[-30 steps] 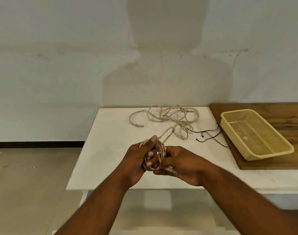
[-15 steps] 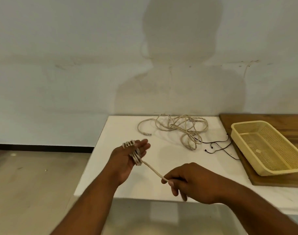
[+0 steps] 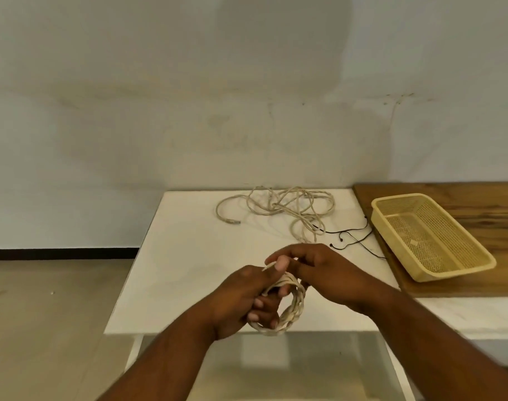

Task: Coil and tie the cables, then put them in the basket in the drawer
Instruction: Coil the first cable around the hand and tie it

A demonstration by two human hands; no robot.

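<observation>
Tying stage: a small beige coil [image 3: 287, 308] is being bound over the near edge of the white table [image 3: 171, 256]; by the look of it, the free end is being wrapped around the loops, so this cable is judged nearly finished but not yet tied off.
Done so far: one cable is wound into a tight ring; nothing is seen in the basket [image 3: 391, 224].
Left to do: the long beige cable [image 3: 290, 204] lies in a loose tangle at the far side of the table, and a thin black cable [image 3: 348, 235] lies between that tangle and the basket; both are uncoiled. The basket sits on a wooden board [image 3: 478, 198] to the right. No drawer can be seen, so the storing step is judged wholly ahead.
Left hand [image 3: 241, 302]: the fingers are curled narrowly through the ring, with the tips showing inside the loop; the coil is gripped and held steady.
Right hand [image 3: 319, 273]: the thumb and forefinger are pinched close together at the top of the coil, where the cable end appears to be held; the other fingers are bent loosely. The exact contact is partly hidden by the left thumb.
Coil position: held in the air between both hands, apart from the table top.
</observation>
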